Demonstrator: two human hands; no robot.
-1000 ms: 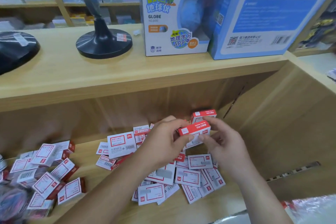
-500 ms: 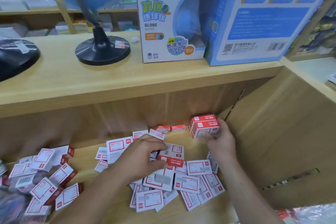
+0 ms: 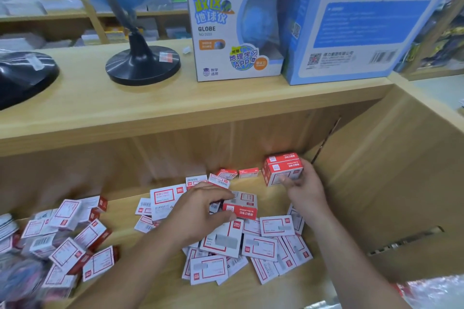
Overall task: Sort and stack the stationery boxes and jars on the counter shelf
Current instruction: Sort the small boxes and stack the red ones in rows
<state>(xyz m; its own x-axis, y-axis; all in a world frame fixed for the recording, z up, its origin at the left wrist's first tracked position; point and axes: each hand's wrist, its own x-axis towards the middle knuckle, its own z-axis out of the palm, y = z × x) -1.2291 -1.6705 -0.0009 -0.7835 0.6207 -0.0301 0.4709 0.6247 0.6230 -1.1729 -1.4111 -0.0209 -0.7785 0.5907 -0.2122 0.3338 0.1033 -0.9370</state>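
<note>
Shelf: head view; the lower shelf (image 3: pixel 251 293) is smooth, pale wood-grain board, closed in by a back panel and a right side wall, under a thick countertop (image 3: pixel 100 108) of the same wood.
Loose boxes: the loose boxes (image 3: pixel 258 246) are small flat cardboard rectangles with white faces, red frames and red ends. They lie overlapping at mid-shelf at all angles; a second, blurred heap (image 3: pixel 70 241) lies far left.
Stack: the two-box stack (image 3: pixel 281 165) stands near the back right corner, one carton squarely on the other, red tops up, long axes running left to right.
Right hand: the right hand (image 3: pixel 305 190) grips the stack, thumb on the lower carton's front face, fingers curled round its right end.
Single box: the single box (image 3: pixel 241 209) sits atop the central pile, tilted, red long side toward the camera, long axis left to right.
Left hand: the left hand (image 3: pixel 198 211) is palm down, fingers bent over that box, pinching it.
Countertop items: a round black globe base (image 3: pixel 143 65), a glossy white globe carton (image 3: pixel 233 22), and a blue carton (image 3: pixel 364 20) just beside it.
</note>
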